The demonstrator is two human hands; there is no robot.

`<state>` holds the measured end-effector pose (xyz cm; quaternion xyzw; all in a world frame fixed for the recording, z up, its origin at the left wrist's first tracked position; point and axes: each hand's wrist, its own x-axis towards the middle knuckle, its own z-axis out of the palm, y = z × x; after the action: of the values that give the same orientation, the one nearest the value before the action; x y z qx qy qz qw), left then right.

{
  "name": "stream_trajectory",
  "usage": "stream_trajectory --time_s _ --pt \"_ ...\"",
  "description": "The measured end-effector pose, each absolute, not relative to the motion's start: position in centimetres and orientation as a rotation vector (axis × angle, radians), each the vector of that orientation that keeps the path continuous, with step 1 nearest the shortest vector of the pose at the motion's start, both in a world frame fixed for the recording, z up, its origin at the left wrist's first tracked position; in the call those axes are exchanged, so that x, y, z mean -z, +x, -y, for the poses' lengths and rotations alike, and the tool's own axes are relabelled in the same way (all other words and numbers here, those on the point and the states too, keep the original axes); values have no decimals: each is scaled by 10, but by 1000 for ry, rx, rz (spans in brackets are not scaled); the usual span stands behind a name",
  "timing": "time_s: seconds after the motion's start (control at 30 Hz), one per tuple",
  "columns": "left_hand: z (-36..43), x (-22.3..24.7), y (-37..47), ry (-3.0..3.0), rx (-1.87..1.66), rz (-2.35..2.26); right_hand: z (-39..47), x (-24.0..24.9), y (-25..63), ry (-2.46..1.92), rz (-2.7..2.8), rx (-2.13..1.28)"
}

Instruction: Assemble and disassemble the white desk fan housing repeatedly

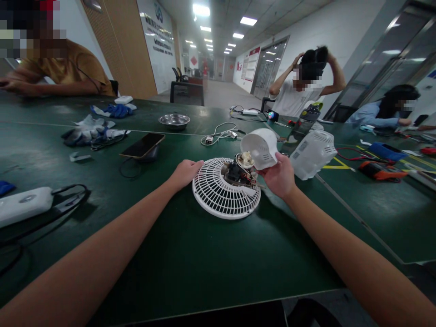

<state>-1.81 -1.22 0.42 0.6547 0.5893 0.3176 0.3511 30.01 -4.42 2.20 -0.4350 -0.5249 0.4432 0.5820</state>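
A round white fan grille (223,206) lies on the green table in front of me, with the fan's motor (235,172) and its wires exposed on top. My left hand (185,175) grips the grille's left rim, its fingertips partly hidden at the edge. My right hand (281,177) holds a white plastic motor cover (260,147), tilted, just above and to the right of the motor. The cover is off the motor, close beside a cream-coloured part (245,159) on it. Right of that hand stands a white slotted plastic housing (313,154).
A metal bowl (174,121), a white cable (218,134) and a phone (143,145) lie beyond the grille. Work gloves (89,131) and a white power strip (25,204) are at left. An orange multimeter (381,171) lies at right. Several people sit around the table.
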Motion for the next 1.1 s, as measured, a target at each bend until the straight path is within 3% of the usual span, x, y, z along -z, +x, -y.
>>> stream_trajectory --time_s 0.17,0.47,0.7,0.9,1.1 --pt "8 -2 -20 1644 -850 -1593 59 -16 279 -886 1485 -661" --pt "13 -2 -20 1763 -947 -1665 72 -20 281 -888 1875 -451" --pt "20 -5 -19 2022 -1184 -1347 70 -29 285 -920 2025 -363" --pt "33 -12 -13 2276 -1087 -967 75 -38 287 -955 2113 -267" --pt "38 -16 -8 2448 -923 -951 75 -38 288 -941 2150 -201"
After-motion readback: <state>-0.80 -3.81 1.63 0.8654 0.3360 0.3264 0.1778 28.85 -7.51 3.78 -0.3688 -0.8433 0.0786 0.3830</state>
